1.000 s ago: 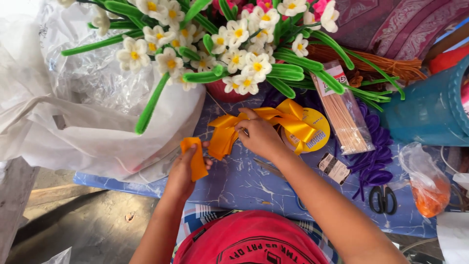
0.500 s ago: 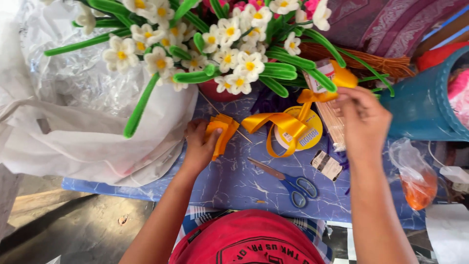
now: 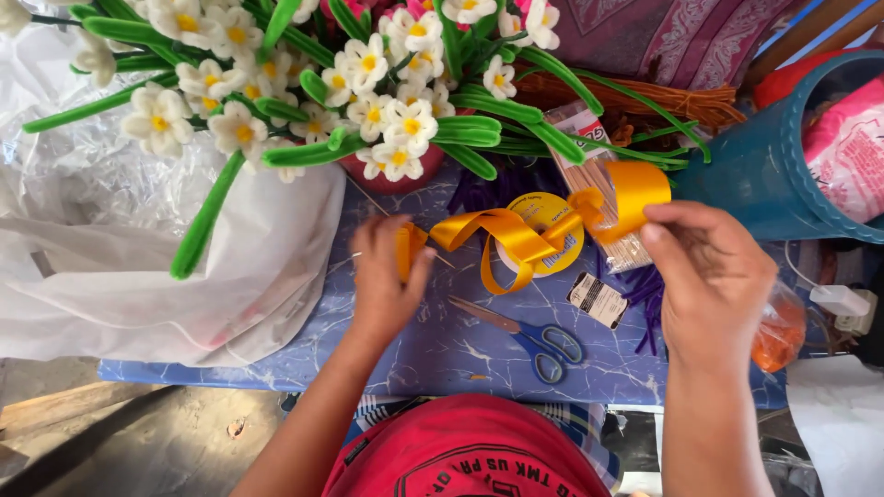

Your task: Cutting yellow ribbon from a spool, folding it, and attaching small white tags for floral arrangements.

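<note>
My left hand (image 3: 385, 276) pinches one end of a yellow-orange ribbon (image 3: 516, 235) over the blue marbled tabletop (image 3: 433, 354). My right hand (image 3: 714, 276) grips the ribbon's other end, which curls into a loop above my fingers. Between my hands the ribbon twists across its round spool (image 3: 543, 250). Blue-handled scissors (image 3: 534, 339) lie on the table just below the ribbon, between my forearms.
A bouquet of white and yellow handmade flowers (image 3: 368, 83) with green stems overhangs the back. A white plastic bag (image 3: 138, 276) covers the left. A teal basket (image 3: 783, 156) stands right, with a pack of thin sticks (image 3: 599, 184), purple stems (image 3: 649, 294) and a small label card (image 3: 597, 300).
My right hand has moved from the ribbon's middle out to the right, drawing the ribbon longer. My left hand stays on its end. Scissors now show between my arms.
</note>
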